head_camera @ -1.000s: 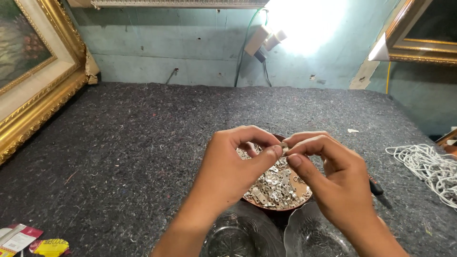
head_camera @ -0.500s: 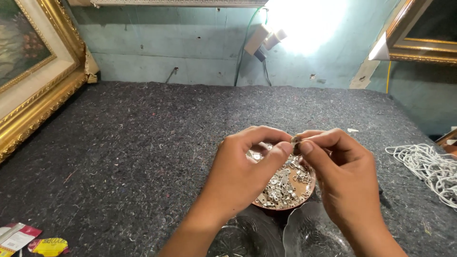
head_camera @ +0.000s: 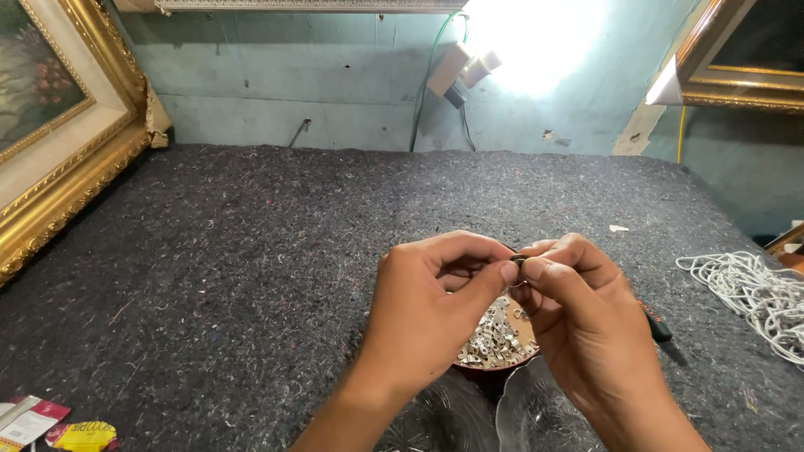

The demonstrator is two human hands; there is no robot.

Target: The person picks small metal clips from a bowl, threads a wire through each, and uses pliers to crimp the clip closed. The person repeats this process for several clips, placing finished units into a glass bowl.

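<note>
My left hand and my right hand meet fingertip to fingertip above a small dark red bowl. Between their thumbs and forefingers they pinch one small metal ring piece. The bowl is filled with several small silver metal parts. Most of the bowl is hidden behind my hands. Two clear glass dishes stand just in front of the bowl, near the lower edge of the view.
The work surface is grey felt. A gilt picture frame leans at the left, another frame at the top right. White cord lies coiled at the right. Coloured packets lie bottom left. A dark-handled tool lies beside my right hand.
Both hands have shifted slightly right and closer together over the bowl, still pinching the small piece between them.
</note>
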